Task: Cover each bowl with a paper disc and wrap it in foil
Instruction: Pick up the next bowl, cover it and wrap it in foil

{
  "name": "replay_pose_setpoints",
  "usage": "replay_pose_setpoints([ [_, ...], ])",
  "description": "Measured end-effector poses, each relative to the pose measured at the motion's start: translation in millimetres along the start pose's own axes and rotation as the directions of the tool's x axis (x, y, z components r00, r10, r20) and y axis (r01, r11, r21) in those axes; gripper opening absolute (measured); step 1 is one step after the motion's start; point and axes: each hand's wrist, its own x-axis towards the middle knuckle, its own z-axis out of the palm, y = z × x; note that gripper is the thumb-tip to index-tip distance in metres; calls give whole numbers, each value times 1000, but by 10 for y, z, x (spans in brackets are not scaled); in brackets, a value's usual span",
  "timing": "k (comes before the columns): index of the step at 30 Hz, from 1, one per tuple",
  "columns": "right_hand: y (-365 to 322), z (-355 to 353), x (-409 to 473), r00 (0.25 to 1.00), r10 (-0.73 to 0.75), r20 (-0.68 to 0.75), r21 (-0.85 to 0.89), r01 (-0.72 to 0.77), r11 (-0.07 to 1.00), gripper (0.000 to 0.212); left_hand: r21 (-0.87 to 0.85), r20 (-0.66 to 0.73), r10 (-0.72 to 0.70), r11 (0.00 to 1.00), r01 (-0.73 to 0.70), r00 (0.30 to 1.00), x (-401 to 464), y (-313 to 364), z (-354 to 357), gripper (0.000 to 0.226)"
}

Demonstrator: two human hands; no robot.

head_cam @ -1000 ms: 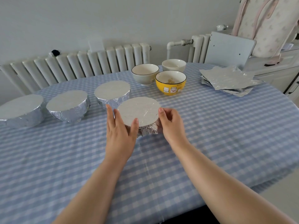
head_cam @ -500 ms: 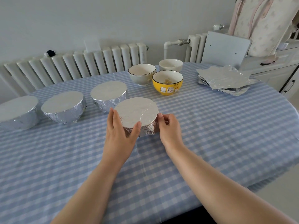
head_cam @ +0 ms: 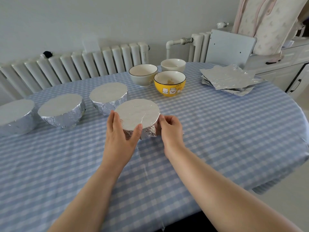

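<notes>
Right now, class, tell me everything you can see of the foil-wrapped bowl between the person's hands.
The foil-wrapped bowl between the hands stands upright on the blue checked tablecloth, nearest the person among four wrapped bowls. Its top is a flat, pale round face with faint creases; crinkled silver foil covers its sides. The left hand cups its near left side, thumb on the front rim. The right hand touches the foil on its right side with curled fingers.

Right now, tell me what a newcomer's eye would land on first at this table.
First, the two hands at the centre: the left hand and right hand grip the foil-wrapped bowl from either side. To the left, three more wrapped bowls line the checked tablecloth. Behind, the yellow cat bowl stands uncovered beside two pale bowls, with a stack of foil sheets at the right.
</notes>
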Motion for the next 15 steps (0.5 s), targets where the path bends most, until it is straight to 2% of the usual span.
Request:
replay_pose_setpoints([
  [6,-5,105,-46,992,-66,-109,-9,65,998,12,2,-11,7,1000,-7,1000,-8,-6,12,104],
  [15,9,136,-33,989,-55,-140,20,58,998,20,-13,-20,4,1000,-4,1000,-1,-31,22,99],
])
